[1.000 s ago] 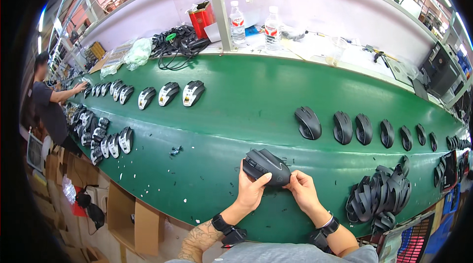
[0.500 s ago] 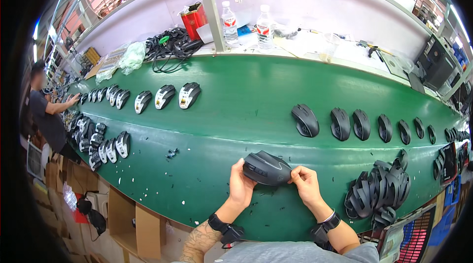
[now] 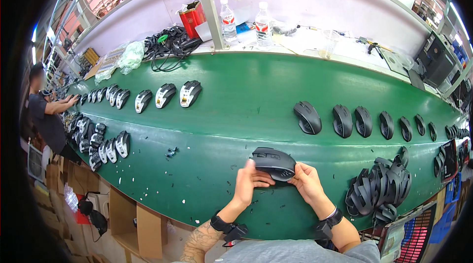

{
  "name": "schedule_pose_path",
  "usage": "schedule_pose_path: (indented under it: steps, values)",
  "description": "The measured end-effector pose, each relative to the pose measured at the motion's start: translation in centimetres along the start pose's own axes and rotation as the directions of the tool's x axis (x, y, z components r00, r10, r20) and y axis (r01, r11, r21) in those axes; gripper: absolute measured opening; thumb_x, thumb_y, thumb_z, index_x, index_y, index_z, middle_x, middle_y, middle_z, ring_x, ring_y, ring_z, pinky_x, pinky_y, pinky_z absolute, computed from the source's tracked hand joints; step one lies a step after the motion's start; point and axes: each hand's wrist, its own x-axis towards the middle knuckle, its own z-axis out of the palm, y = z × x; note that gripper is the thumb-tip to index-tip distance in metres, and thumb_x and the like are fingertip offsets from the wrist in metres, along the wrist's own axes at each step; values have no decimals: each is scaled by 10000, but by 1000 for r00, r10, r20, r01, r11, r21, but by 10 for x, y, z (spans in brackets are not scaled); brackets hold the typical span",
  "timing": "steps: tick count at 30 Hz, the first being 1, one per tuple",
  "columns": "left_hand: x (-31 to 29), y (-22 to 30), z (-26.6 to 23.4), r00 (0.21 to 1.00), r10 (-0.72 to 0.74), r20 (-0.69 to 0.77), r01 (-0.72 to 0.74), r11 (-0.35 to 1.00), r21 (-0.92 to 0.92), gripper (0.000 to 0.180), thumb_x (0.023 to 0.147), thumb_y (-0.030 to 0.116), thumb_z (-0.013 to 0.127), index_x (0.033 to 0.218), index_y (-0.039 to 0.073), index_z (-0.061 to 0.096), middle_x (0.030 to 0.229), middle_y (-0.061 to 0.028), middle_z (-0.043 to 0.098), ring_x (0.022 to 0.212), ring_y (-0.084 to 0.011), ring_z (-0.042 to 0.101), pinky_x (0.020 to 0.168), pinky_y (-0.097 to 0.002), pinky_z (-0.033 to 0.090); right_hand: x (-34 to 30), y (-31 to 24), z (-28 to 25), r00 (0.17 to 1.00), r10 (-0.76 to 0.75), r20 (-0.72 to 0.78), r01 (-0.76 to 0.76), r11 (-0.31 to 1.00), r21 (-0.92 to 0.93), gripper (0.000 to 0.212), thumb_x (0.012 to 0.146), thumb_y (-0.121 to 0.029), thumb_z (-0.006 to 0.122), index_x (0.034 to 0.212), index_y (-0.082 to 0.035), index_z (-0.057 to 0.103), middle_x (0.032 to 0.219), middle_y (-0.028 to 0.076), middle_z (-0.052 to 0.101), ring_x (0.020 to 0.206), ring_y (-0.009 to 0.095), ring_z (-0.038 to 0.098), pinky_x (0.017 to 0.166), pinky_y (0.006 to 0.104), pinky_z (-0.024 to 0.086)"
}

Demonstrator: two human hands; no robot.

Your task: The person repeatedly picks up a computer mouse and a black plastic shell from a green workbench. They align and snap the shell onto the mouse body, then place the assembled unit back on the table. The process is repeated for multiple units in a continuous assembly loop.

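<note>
A black computer mouse is held above the green bench, its buttoned side and top showing. My right hand pinches the mouse's right end between thumb and fingers. At the mouse's left end is my left hand, open, with its thumb raised and its fingers stretched along the lower edge. Whether those fingers touch the mouse is hard to tell. Black curved shell pieces lie heaped to the right of my hands.
Black mice stand in a row at right. White-and-black mouse bodies line up at left, above a pile of similar ones. Small dark bits dot the green bench. A co-worker reaches in at far left.
The mouse has turned in my hands and shifted slightly right and up. My left hand has loosened from its left end, while my right hand keeps hold of the other end.
</note>
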Motion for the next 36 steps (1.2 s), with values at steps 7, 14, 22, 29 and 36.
schedule_pose_path:
  steps: [7, 14, 22, 29, 36]
  values:
    - [-3, -12, 22, 991, 111, 77, -129, 944, 303, 264, 883, 178, 601, 794, -64, 659, 699, -128, 657, 605, -159, 633, 556, -240, 477, -2, -1, -1, 996, -61, -59, 58, 997, -53, 282, 928, -246, 561, 1028, 17, 591, 916, 79, 651, 766, 119, 615, 711, 248, 510]
    - [25, 3, 15, 999, 54, -2, -53, 977, 208, 225, 853, 142, 597, 769, -62, 640, 694, -134, 639, 581, -180, 609, 556, -260, 457, -5, -2, 12, 986, -111, -126, 91, 984, -156, 353, 942, -212, 536, 1186, 44, 523, 960, 111, 652, 831, 145, 625, 767, 265, 512]
    - [132, 69, -14, 981, -173, 91, 28, 587, 809, 234, 828, 182, 656, 766, -43, 667, 669, -86, 645, 623, -130, 628, 575, -244, 507, -8, -1, 8, 966, -256, -42, 230, 920, -317, 369, 933, -149, 550, 1250, 29, 489, 956, 134, 660, 861, 156, 628, 807, 284, 510]
    - [101, 52, 82, 860, 370, 350, -376, -3, 927, 210, 777, 237, 663, 729, 33, 666, 701, -130, 657, 699, -262, 662, 621, -355, 506, -24, -3, 15, 471, -787, 398, 736, 102, -670, 208, 729, -18, 692, 932, -22, 644, 676, 77, 593, 566, 186, 578, 530, 299, 465]
    - [93, -27, 160, 342, 97, 935, -921, 231, 313, 231, 721, 228, 729, 933, 143, 690, 898, -44, 590, 780, -235, 610, 659, -345, 499, -40, -1, 24, 17, -705, 709, 904, -293, -312, 165, 689, 9, 686, 850, 11, 646, 627, 37, 544, 484, 165, 527, 415, 264, 420]
